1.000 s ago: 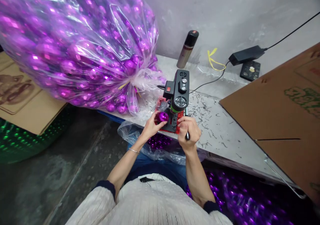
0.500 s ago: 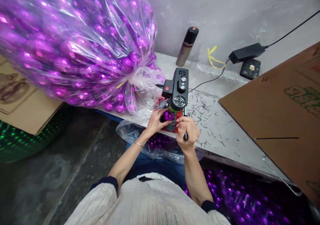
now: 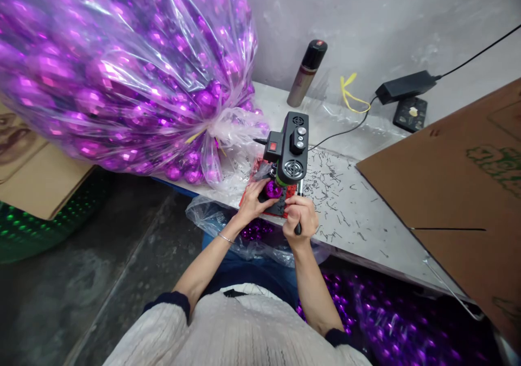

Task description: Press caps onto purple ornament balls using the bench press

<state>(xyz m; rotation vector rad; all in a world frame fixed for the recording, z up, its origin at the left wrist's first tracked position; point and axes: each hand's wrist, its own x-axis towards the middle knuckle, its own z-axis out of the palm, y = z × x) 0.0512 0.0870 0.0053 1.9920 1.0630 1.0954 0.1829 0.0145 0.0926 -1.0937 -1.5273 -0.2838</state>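
A small black bench machine (image 3: 290,151) with a red switch stands on a red base at the table's front edge. My left hand (image 3: 253,200) is closed round a shiny purple ball (image 3: 272,188) and holds it under the machine's head. To the right of the machine, my right hand (image 3: 300,214) is wrapped in a fist round its black-tipped lever (image 3: 298,227). In my lap, an open clear bag (image 3: 256,234) holds more purple balls.
A huge clear bag of purple balls (image 3: 122,67) fills the table's left side. A spray can (image 3: 306,73), a power adapter (image 3: 402,86) with cable and a yellow tie lie at the back. Cardboard (image 3: 456,192) covers the right. Thin dark shavings litter the table (image 3: 350,208).
My left hand has moved the purple ball in under the machine's head. My right hand stays on the lever, shifted slightly left and down in view.
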